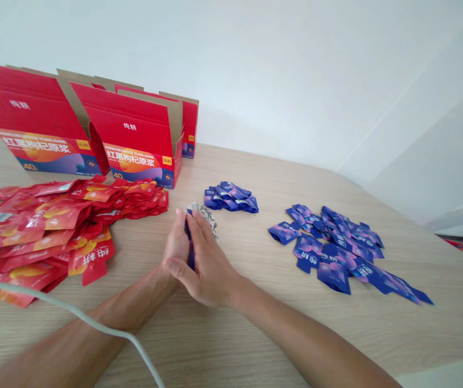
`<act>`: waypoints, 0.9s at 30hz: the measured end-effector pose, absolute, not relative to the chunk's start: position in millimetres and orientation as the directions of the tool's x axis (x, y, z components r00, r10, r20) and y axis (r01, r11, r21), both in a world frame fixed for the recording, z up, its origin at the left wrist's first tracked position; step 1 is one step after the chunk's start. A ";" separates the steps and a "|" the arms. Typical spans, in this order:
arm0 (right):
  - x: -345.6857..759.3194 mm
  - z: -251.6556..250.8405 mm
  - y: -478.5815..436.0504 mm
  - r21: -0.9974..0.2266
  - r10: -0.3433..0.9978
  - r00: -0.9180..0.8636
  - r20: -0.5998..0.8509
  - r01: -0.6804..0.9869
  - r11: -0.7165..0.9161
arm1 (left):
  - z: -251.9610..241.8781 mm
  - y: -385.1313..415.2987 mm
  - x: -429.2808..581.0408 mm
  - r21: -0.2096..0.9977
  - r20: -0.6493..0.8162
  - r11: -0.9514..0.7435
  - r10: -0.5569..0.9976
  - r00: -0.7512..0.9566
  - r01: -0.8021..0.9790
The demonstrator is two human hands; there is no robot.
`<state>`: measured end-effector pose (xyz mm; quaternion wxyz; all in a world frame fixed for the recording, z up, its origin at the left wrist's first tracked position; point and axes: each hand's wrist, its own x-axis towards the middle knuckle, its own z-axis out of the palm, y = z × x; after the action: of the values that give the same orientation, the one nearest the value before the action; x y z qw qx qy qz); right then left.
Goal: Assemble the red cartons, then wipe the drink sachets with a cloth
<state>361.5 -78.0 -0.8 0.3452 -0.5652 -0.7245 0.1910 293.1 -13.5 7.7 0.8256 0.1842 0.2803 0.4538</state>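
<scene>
Between my two palms is a bundle of blue sachets [191, 254], squeezed upright, with silvery patterned edges [204, 215] fanning out at the far end. My left hand [175, 249] presses it from the left side. From the right, my right hand [209, 264] lies along it, fingers together and thumb reaching over toward the left hand. Most of the bundle is hidden by the hands. Just beyond them sits a small heap of blue sachets [231, 196]. A looser spread of blue sachets [332, 245] lies to the right, and a large pile of red sachets [54, 226] to the left.
Several red cartons with raised flaps stand at the back left, among them a front carton [134, 140] and a left carton [33, 124]. A pale cable [82, 319] crosses the lower left over my left forearm. The wooden table [251, 345] meets a white wall [280, 81] behind.
</scene>
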 end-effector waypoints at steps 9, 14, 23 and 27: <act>381.6 14.4 -77.0 -0.801 0.869 -0.064 0.491 0.359 0.480 | 34.1 2.6 275.5 0.540 -0.345 0.561 0.827 0.444 -0.627; 387.1 6.9 -59.3 -0.924 0.896 0.271 0.351 -0.054 0.379 | 30.7 -8.4 283.1 0.468 -0.335 0.611 0.791 0.511 -0.638; 374.9 -0.9 -57.7 -0.532 0.862 -0.036 0.505 0.774 0.344 | 24.2 -25.0 288.0 0.455 -0.260 0.576 0.815 0.518 -0.679; 362.1 2.2 -67.9 -0.639 0.941 -0.084 0.327 0.714 0.286 | 22.6 -22.4 287.3 0.508 -0.297 0.517 0.856 0.423 -0.688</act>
<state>362.1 -67.9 2.2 0.3555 -0.5757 -0.7188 0.1599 287.3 -22.4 22.6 0.8290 0.1565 0.2672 0.4657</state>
